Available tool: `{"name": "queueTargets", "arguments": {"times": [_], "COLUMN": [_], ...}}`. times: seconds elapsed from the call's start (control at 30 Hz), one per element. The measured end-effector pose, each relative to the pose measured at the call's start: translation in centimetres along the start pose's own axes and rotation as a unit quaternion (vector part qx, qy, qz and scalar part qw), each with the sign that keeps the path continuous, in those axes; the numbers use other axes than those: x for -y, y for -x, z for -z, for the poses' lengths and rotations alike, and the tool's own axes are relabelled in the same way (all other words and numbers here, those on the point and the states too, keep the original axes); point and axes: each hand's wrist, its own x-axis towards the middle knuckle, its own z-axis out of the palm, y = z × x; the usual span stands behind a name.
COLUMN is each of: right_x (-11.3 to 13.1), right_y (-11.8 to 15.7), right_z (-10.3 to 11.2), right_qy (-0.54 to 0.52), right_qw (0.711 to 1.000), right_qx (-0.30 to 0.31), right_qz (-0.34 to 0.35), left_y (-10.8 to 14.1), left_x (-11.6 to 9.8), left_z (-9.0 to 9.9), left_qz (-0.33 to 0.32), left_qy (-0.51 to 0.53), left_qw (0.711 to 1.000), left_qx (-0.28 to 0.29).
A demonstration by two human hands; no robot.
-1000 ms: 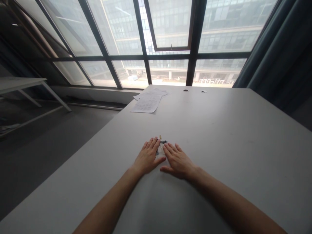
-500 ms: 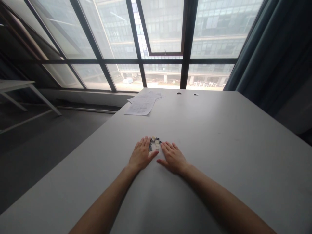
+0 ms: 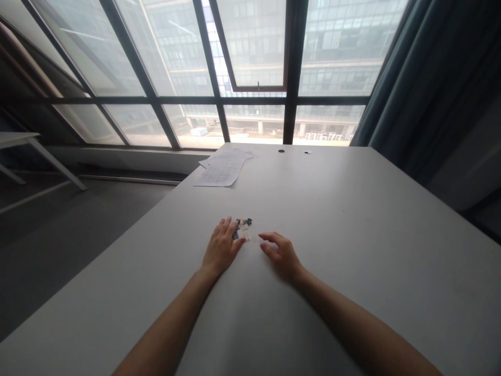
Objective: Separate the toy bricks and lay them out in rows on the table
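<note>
A small cluster of toy building bricks (image 3: 245,231), white, grey and black with a touch of yellow, lies on the white table (image 3: 332,209). My left hand (image 3: 222,244) rests palm down at the left side of the cluster, its fingers stretched out and its thumb along the near edge. Part of the pile is hidden by that hand. To the right, apart from the bricks, my right hand (image 3: 281,253) hovers just over the tabletop. Its fingers are bent, with a gap between thumb and forefinger and nothing visible in it.
Printed paper sheets (image 3: 223,169) lie overlapping at the far left of the table. Two cable holes (image 3: 281,151) sit near the far edge. Beyond stand large windows, with a dark blue curtain (image 3: 395,78) at right and another white table (image 3: 19,138) at left.
My right hand has drawn back from the bricks and curled from lying flat. The bricks look more tightly grouped beside my left hand. The view has shifted slightly.
</note>
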Motion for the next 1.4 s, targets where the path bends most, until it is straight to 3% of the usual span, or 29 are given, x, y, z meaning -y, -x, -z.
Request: {"name": "queueTargets", "arguments": {"times": [0.1, 0.2, 0.33, 0.4, 0.47, 0.53, 0.57, 0.63, 0.67, 0.73, 0.93, 1.2, 1.3, 1.4], "right_x": [-0.4, -1.1, -1.3, -0.7, 0.4, 1.4, 1.8, 2.2, 2.2, 2.0, 1.7, 1.2, 0.4, -0.2], "right_y": [3.2, 6.5, 10.1, 11.6, 13.2, 14.6, 15.2, 15.8, 15.9, 15.9, 15.7, 16.1, 16.6, 16.7], "right_z": [1.8, 4.8, 10.7, 13.4, 15.2, 15.8, 15.8, 15.2, 14.9, 14.3, 14.0, 13.9, 13.3, 12.6], "right_qy": [-0.18, -0.273, -0.277, -0.218, -0.102, 0.094, 0.176, 0.265, 0.279, 0.281, 0.286, 0.312, 0.308, 0.285], "right_qw": [0.971, 0.924, 0.89, 0.91, 0.952, 0.983, 0.977, 0.942, 0.926, 0.907, 0.897, 0.898, 0.912, 0.931], "right_qx": [-0.127, -0.218, -0.338, -0.348, -0.287, -0.121, -0.02, 0.163, 0.229, 0.305, 0.333, 0.284, 0.209, 0.135], "right_qz": [-0.094, -0.157, -0.126, -0.053, 0.041, 0.097, 0.119, 0.122, 0.112, 0.078, 0.054, 0.121, 0.172, 0.184], "left_y": [0.6, 1.1, 1.5, 2.1, 3.2, 4.6, 5.3, 6.4, 6.7, 7.1, 6.9, 7.2, 7.6, 6.8], "left_x": [0.1, 0.1, -1.2, -2.9, -5.1, -7.4, -8.4, -9.7, -10.1, -10.3, -9.7, -9.8, -8.4, -5.6], "left_z": [0.6, 1.5, 4.4, 6.2, 7.7, 8.3, 8.2, 7.4, 7.0, 6.1, 5.6, 5.6, 4.7, 3.5], "left_qz": [-0.01, 0.005, 0.006, -0.035, -0.119, -0.271, -0.327, -0.364, -0.363, -0.352, -0.346, -0.355, -0.346, -0.238], "left_qy": [0.062, 0.159, 0.246, 0.251, 0.209, 0.154, 0.137, 0.122, 0.122, 0.129, 0.127, 0.127, 0.115, 0.07], "left_qw": [0.997, 0.979, 0.939, 0.936, 0.954, 0.95, 0.93, 0.889, 0.876, 0.867, 0.862, 0.869, 0.899, 0.965], "left_qx": [-0.053, -0.131, -0.242, -0.244, -0.177, -0.014, 0.098, 0.249, 0.293, 0.328, 0.348, 0.321, 0.244, 0.078]}}
